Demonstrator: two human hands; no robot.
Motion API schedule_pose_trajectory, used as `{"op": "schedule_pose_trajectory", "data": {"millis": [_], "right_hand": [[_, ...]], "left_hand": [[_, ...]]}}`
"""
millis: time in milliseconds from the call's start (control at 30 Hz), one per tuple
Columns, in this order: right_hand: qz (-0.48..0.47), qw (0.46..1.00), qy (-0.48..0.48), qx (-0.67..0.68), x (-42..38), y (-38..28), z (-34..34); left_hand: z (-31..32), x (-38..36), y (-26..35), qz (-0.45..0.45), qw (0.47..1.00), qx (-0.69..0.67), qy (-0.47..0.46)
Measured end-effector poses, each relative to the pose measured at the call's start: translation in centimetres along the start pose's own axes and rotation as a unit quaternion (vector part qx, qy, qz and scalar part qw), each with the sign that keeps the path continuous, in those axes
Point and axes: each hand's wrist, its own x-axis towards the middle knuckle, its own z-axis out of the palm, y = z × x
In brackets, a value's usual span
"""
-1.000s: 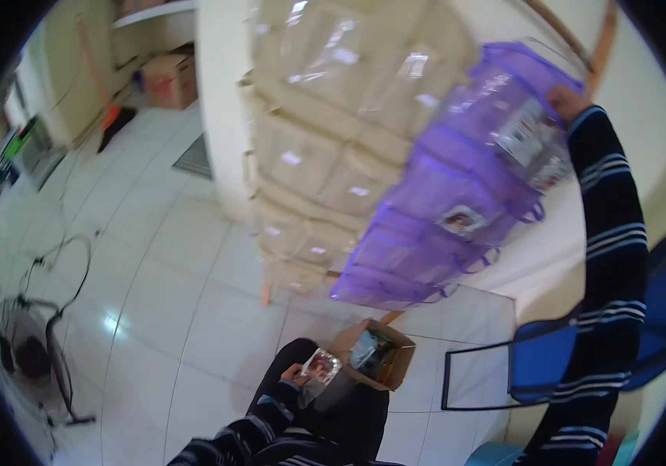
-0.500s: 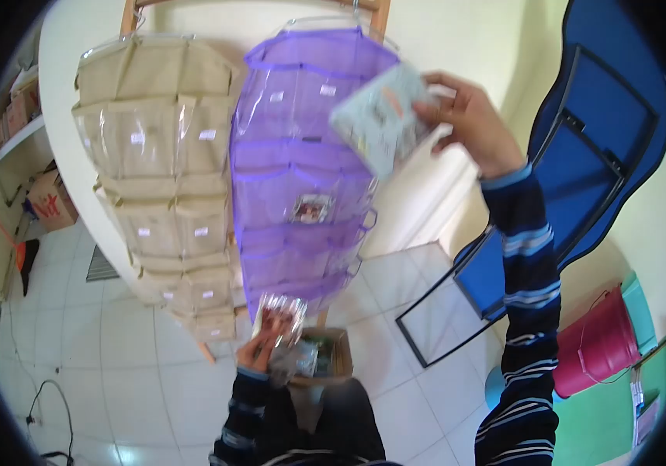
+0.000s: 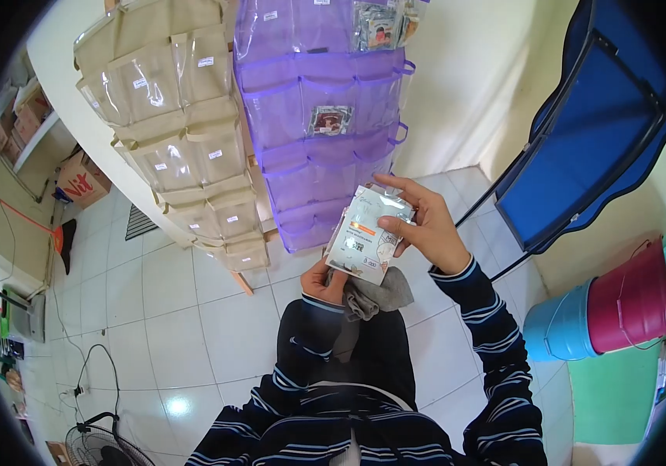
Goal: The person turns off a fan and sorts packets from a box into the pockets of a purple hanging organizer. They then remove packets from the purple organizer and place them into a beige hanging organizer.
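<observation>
My right hand pinches the upper right edge of a pale printed sachet in front of my lap. Close beneath it, my left hand is closed at the sachet's lower left corner, with the edge of another packet showing behind. A crumpled grey cloth hangs just below the hands; what grips it is hidden. Ahead is a purple hanging organizer with clear pockets. One middle pocket holds a brown sachet, and silvery sachets fill a pocket at its upper right.
A beige pocket organizer hangs on the left. To the right lean a blue folded panel with a black frame, beside a blue bucket and a red bucket. A fan and cables lie at lower left on the tiled floor.
My right hand has come down from the purple organizer with the pale sachet, meeting my left hand. Silvery sachets now show in the upper right pocket. The view has tilted downward.
</observation>
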Motion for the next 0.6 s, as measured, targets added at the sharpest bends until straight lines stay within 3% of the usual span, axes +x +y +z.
{"op": "schedule_pose_trajectory", "data": {"millis": [167,400,533,600], "right_hand": [[0.081,0.994,0.062,0.044,-1.1,1.3,-0.3],[0.106,0.991,0.083,0.006,-2.4,1.3,2.0],[0.104,0.989,0.097,0.042,-2.5,2.1,1.3],[0.105,0.979,0.142,0.102,-2.5,2.1,0.1]], "left_hand": [[-0.3,-0.6,0.6,-0.011,0.996,0.045,0.08],[0.5,-1.3,0.9,0.036,0.969,0.184,0.158],[-0.1,-1.2,0.7,0.03,0.969,0.183,0.162],[-0.3,-1.1,1.0,-0.036,0.978,0.128,0.159]]}}
